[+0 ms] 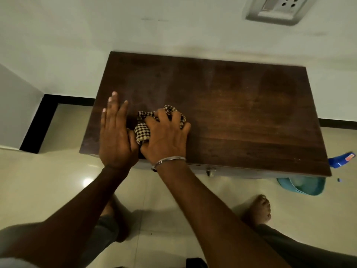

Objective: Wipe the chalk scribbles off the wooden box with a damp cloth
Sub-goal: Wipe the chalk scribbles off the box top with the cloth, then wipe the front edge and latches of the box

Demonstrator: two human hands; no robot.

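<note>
A dark wooden box stands on the floor against the wall, its flat lid facing up. Only faint pale smears show on the lid's left half. A bunched brown-and-cream checked cloth lies on the lid near its front left. My right hand grips the cloth with curled fingers and presses it on the wood. My left hand lies flat on the lid just left of the cloth, fingers straight and pointing away from me. A metal bangle circles my right wrist.
A teal plastic basin sits on the floor under the box's front right corner, with a blue packet beside it. A metal latch hangs on the box front. My bare feet stand on the glossy tiles. A wall socket is above.
</note>
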